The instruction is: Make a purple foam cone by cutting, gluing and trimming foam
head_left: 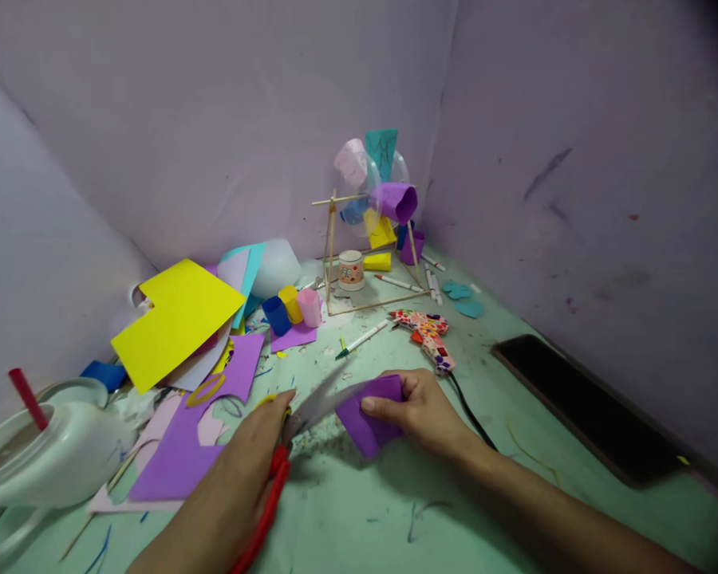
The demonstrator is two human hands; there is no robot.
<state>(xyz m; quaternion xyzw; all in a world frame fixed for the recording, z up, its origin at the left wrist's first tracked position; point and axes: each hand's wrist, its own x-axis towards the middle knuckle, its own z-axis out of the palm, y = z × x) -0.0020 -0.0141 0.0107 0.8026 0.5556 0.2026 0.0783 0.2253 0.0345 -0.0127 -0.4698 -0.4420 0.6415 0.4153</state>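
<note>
My left hand [269, 434] grips a pair of scissors [278, 466] with red and yellow handles. Their blades are spread and somewhat blurred, the lower one reaching the edge of a piece of purple paper [364, 426]. That piece hangs from my right hand [416, 410], pinched between thumb and fingers, its lower part curling. Whether the blades are cutting into it, I cannot tell. Just beyond my hands a green-tipped marker [362, 339] lies on the table, and a flower-patterned glue gun [428, 335] rests with its black cord trailing behind my right wrist.
A stick frame [331, 263] carries a wheel with coloured paper cups at the back. Small paper cups [290, 303] stand left of it. Yellow sheet [179, 319] and purple scraps [179, 462] pile at left, near a white teapot-like vessel [77, 454]. A dark phone [580, 399] lies right.
</note>
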